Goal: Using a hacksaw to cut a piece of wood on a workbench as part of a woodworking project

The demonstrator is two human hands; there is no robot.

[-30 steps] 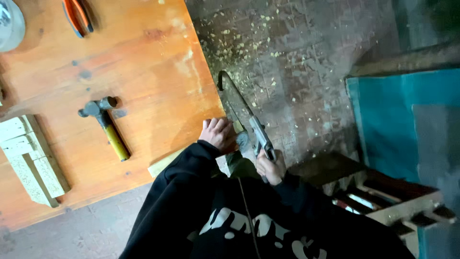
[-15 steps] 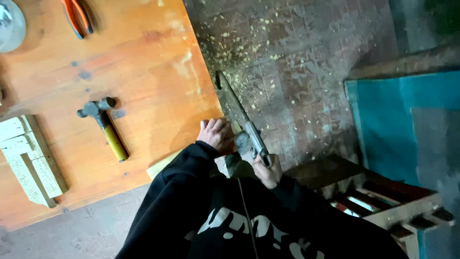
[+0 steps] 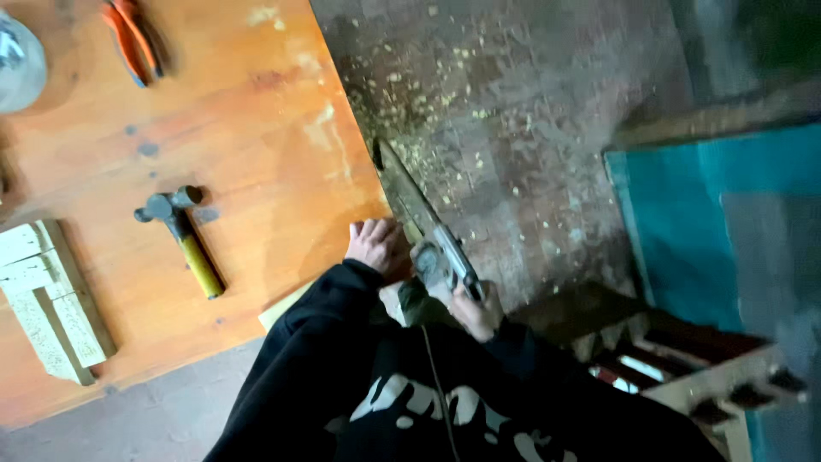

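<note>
While the saw (image 3: pixel 419 210) runs along the table's (image 3: pixel 256 154) right edge, its blade points toward 11 o'clock and its handle sits at 5 o'clock, gripped in the right hand (image 3: pixel 475 310), fingers closed around it. Left hand (image 3: pixel 376 246) lies flat, fingers spread, pressed on the tabletop just beside the blade, at about 9 o'clock from the handle. A pale strip of wood (image 3: pixel 286 308) shows under the left sleeve at the table's near edge; likely the piece being cut, though the arms hide the kerf and I cannot tell where the teeth bite.

Risks, as judged from here: left fingers rest very near the blade, so a jump or skid of the saw could catch them. Workpiece looks held by hand pressure alone; if it shifts, the blade may bind or wander. Blade overhangs open floor, so an offcut would drop.

Round about: hammer (image 3: pixel 181 238) with yellowish handle at 9 o'clock, well apart from the hands. Stacked pale wood blocks (image 3: pixel 47 299) farther out at 9 o'clock. Orange-handled pliers (image 3: pixel 132 38) at 11 o'clock, near the far edge. Floor (image 3: pixel 513 111) at 1 o'clock strewn with sawdust and chips. Teal panel (image 3: pixel 684 222) at 3 o'clock; wooden crate (image 3: pixel 684 368) at 4 o'clock, close behind the right elbow, may crowd the back stroke.
</note>
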